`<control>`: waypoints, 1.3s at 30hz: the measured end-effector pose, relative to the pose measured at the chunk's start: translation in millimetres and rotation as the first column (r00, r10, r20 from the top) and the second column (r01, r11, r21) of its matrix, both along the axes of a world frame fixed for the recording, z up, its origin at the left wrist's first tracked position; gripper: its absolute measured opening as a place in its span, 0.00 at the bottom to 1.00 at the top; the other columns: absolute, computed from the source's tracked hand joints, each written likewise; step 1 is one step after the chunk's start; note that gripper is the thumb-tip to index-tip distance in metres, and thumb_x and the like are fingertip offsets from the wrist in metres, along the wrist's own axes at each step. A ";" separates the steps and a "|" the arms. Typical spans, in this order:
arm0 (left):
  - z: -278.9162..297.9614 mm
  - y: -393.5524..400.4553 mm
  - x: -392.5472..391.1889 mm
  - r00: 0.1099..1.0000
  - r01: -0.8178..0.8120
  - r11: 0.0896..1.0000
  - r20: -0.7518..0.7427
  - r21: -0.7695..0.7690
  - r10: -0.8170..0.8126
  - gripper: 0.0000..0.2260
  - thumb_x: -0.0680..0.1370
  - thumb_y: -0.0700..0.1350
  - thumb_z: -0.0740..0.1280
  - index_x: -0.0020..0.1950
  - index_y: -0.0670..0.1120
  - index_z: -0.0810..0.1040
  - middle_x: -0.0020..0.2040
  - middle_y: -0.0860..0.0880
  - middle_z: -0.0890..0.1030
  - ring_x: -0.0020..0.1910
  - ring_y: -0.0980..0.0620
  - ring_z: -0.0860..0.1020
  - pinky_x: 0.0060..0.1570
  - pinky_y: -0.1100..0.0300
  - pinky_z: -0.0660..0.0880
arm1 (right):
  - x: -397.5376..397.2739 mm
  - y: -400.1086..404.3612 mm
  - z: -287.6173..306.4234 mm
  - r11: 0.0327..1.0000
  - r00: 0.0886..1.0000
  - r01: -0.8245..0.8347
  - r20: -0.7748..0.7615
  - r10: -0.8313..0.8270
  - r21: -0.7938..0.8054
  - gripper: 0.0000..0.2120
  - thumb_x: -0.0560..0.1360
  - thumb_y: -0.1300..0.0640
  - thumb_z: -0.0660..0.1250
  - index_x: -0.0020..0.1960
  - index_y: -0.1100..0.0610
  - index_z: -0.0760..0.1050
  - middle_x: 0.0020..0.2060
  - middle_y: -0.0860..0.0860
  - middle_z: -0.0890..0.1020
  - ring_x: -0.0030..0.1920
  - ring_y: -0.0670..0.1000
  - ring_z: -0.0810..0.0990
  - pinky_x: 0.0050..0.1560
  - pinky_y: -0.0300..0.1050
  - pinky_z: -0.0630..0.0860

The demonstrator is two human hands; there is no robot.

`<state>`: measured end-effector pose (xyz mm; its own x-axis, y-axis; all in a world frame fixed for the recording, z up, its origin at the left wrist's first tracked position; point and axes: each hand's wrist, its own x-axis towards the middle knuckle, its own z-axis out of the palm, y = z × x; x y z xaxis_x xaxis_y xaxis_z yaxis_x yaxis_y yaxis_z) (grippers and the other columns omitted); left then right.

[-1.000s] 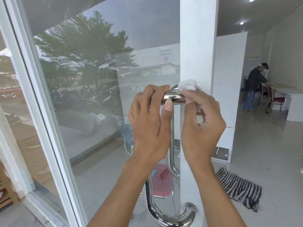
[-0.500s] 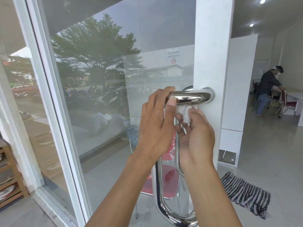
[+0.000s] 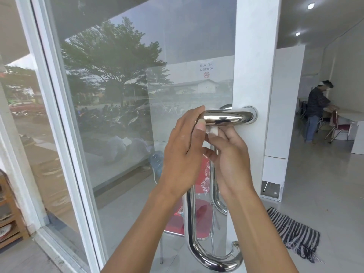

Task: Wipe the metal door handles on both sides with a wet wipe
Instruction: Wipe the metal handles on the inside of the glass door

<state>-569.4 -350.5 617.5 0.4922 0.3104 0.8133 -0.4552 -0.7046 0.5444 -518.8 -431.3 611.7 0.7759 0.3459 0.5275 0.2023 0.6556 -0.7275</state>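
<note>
**Wipe under the handle's top bar**

The left hand [image 3: 183, 152] curls its fingers over the outer end of the handle [image 3: 228, 117], thumb beneath, gripping the shiny top bar. The right hand [image 3: 229, 160] sits just below that bar, fingertips pinching a small white wipe [image 3: 213, 131] against the bar's underside. The handle is fixed to the white frame [image 3: 254, 75] of the glass door [image 3: 137, 95]. Beyond, a striped rug [image 3: 295, 233] lies on the floor, and a person [image 3: 316, 111] stands at a table.
</note>
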 end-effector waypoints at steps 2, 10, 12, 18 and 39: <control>-5.5 2.0 -4.2 0.999 -0.048 0.999 0.025 -0.025 0.049 0.14 0.85 0.47 0.58 0.70 0.54 0.73 0.65 0.62 0.74 0.68 0.63 0.71 0.69 0.59 0.68 | 1.6 -5.5 -8.7 0.995 0.997 0.072 0.020 -0.070 -0.076 0.14 0.81 0.66 0.61 0.61 0.56 0.80 0.53 0.52 0.86 0.54 0.53 0.84 0.47 0.45 0.79; -28.0 3.7 -23.1 0.989 -0.146 0.989 0.018 -0.020 0.146 0.13 0.79 0.53 0.65 0.63 0.57 0.80 0.55 0.56 0.78 0.57 0.57 0.76 0.59 0.56 0.74 | -7.4 -20.2 -25.7 0.977 0.995 0.080 0.079 -0.065 -0.197 0.10 0.80 0.57 0.66 0.45 0.49 0.84 0.39 0.47 0.84 0.41 0.44 0.81 0.44 0.43 0.76; -28.2 5.0 -27.0 0.995 -0.104 0.995 -0.015 -0.014 0.103 0.15 0.79 0.54 0.65 0.66 0.59 0.79 0.55 0.57 0.79 0.58 0.55 0.77 0.58 0.62 0.73 | -8.7 -19.8 -25.5 0.974 0.995 0.066 0.090 -0.048 -0.215 0.09 0.79 0.54 0.68 0.42 0.49 0.84 0.37 0.47 0.83 0.41 0.45 0.80 0.44 0.44 0.75; -27.0 10.1 -38.1 0.993 0.067 0.997 -0.093 -0.023 -0.069 0.17 0.82 0.46 0.65 0.70 0.58 0.75 0.54 0.58 0.81 0.54 0.51 0.79 0.57 0.58 0.75 | -8.1 -23.3 -30.0 0.958 0.993 -0.002 0.115 0.037 -0.288 0.08 0.72 0.50 0.67 0.41 0.53 0.83 0.35 0.47 0.82 0.40 0.44 0.80 0.43 0.44 0.75; -21.9 15.8 -51.5 0.941 0.223 0.900 -0.159 -0.374 -0.299 0.09 0.78 0.38 0.70 0.51 0.51 0.75 0.40 0.53 0.82 0.42 0.57 0.79 0.41 0.67 0.74 | -12.0 -25.3 -35.7 0.985 0.997 0.018 0.072 -0.005 -0.174 0.11 0.71 0.56 0.65 0.30 0.50 0.72 0.29 0.45 0.73 0.32 0.44 0.73 0.33 0.36 0.72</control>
<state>-620.9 -334.7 595.6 0.7393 0.3902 0.5488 -0.4465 -0.3259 0.8333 -530.8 -456.6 576.0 0.7433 0.4284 0.5138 0.2644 0.5174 -0.8139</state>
